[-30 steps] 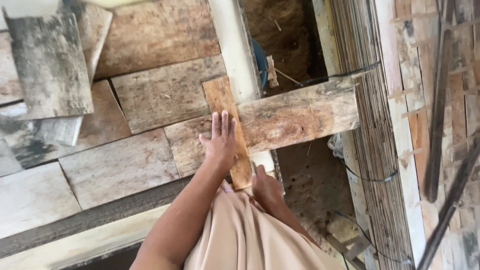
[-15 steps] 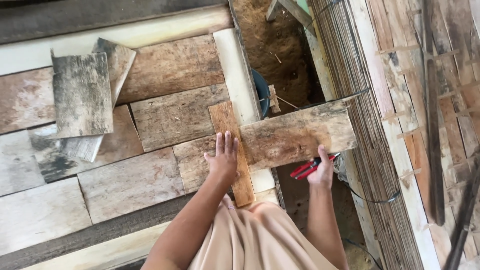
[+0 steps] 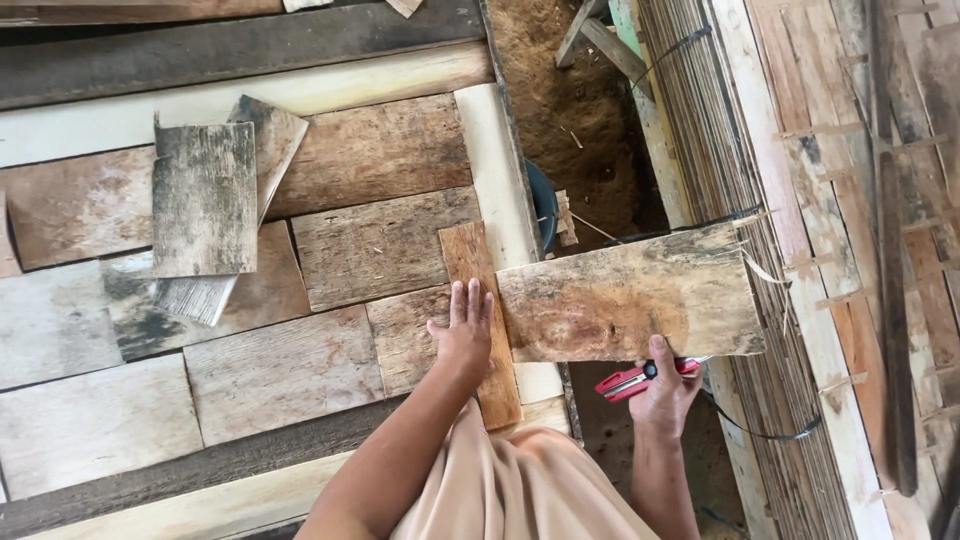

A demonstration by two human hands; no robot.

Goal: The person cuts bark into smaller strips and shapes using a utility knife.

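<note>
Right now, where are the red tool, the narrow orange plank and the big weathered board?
Red tool (image 3: 625, 381), head view, on its red handle.
Orange plank (image 3: 466, 255), head view, on its bare upper end.
Weathered board (image 3: 630, 295), head view, on its middle face.

Bright, even daylight from above, soft shadows, sharp focus, slight wide-angle stretching at the edges

No packages, labels, signs or screens appear anywhere around the weathered plank (image 3: 630, 300); the view holds only bare wooden boards, bamboo slats and earth, none of them printed.
</note>
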